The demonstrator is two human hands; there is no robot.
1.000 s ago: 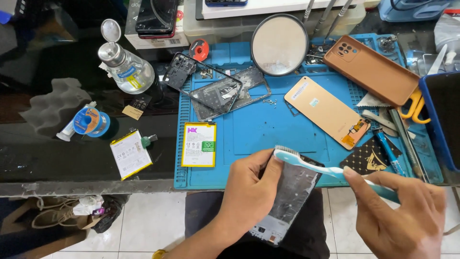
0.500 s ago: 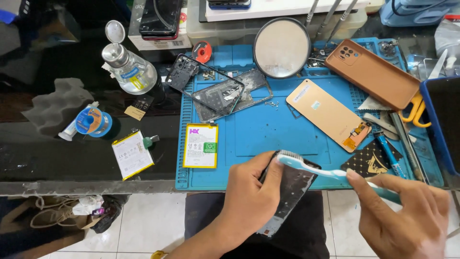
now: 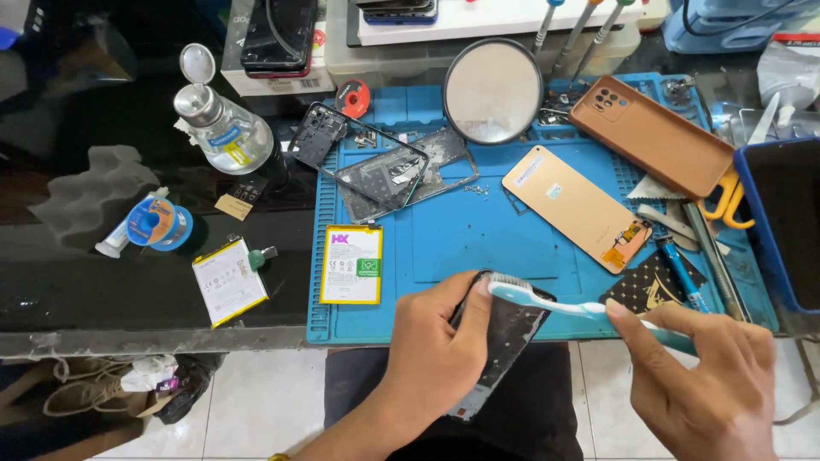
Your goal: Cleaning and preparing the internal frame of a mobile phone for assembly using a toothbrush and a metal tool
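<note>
Phone frame (image 3: 504,341) gripped in left hand (image 3: 436,341), long axis tilted toward upper right; right hand (image 3: 709,384) grip closed on toothbrush (image 3: 555,300)

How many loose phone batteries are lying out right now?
2. One yellow-edged battery lies on the blue mat's left side; another battery lies on the dark glass table just left of the mat. More may be hidden under parts or out of view.

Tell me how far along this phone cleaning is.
Done: the phone is apart, with the back cover, frame and batteries on the blue mat. In hand: left hand holds the screen panel; right hand brushes its top with a toothbrush. Left: reassembly; parts lie loose.
</note>
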